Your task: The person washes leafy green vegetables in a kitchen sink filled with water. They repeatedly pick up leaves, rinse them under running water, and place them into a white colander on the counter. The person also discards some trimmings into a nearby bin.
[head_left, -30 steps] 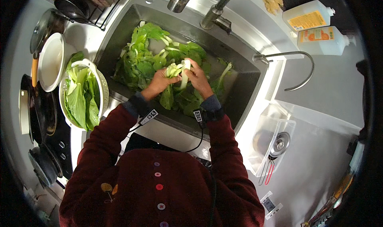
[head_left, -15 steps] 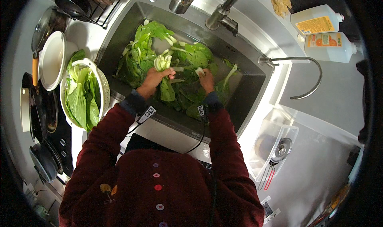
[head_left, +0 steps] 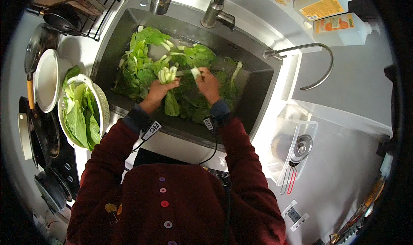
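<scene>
My left hand (head_left: pixel 158 93) is closed around a bunch of bok choy stalks (head_left: pixel 167 74), pale stem ends up, with a green leaf hanging below the fingers. To its right, my right hand (head_left: pixel 209 86) grips a single bok choy stalk (head_left: pixel 196 72) with its white end showing. Both hands are over the dark grey sink (head_left: pixel 256 90). Loose bok choy leaves (head_left: pixel 140 68) lie in the water there, most of them on the left and in the middle. Left of the sink, a white colander (head_left: pixel 102 102) holds larger green leaves (head_left: pixel 76 120).
A white basin (head_left: pixel 46 79) stands behind the colander, beside several dark pans (head_left: pixel 45 128). The main faucet (head_left: pixel 211 14) reaches over the sink's far edge; a thin curved tap (head_left: pixel 330 66) is to the right. Nearer, right of the sink, sits a clear plastic box (head_left: pixel 277 137).
The view has shifted, so the sink appears further left. My right hand is slightly closer to my left, and more of its stalk shows. My left hand still holds the bunch.
</scene>
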